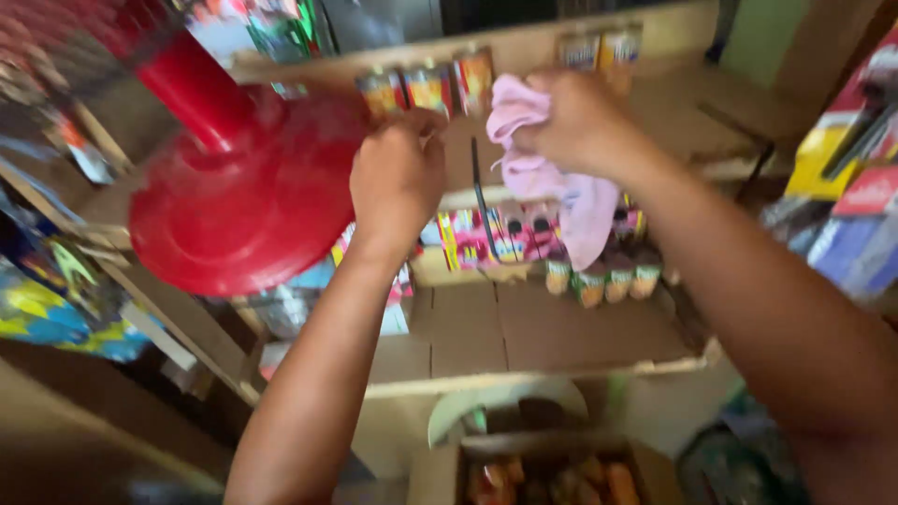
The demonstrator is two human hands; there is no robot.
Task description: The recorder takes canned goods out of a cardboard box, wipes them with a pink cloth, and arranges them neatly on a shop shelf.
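My right hand (575, 120) grips a pale pink cloth (571, 192) that hangs down in front of a wooden shelf (552, 332). My left hand (398, 173) is closed in a fist beside the cloth, at the upper shelf level; what it holds, if anything, is hidden. Small cans (430, 89) stand in a row on the upper shelf just behind both hands. Pink and yellow cartons (491, 234) and small cups (603, 281) sit on the shelf below the cloth.
A large red plastic stand with a round base (243, 196) fills the upper left, close to my left hand. Colourful packages hang at the left (42, 299) and right (851, 159). An open cardboard box of orange items (552, 477) sits below.
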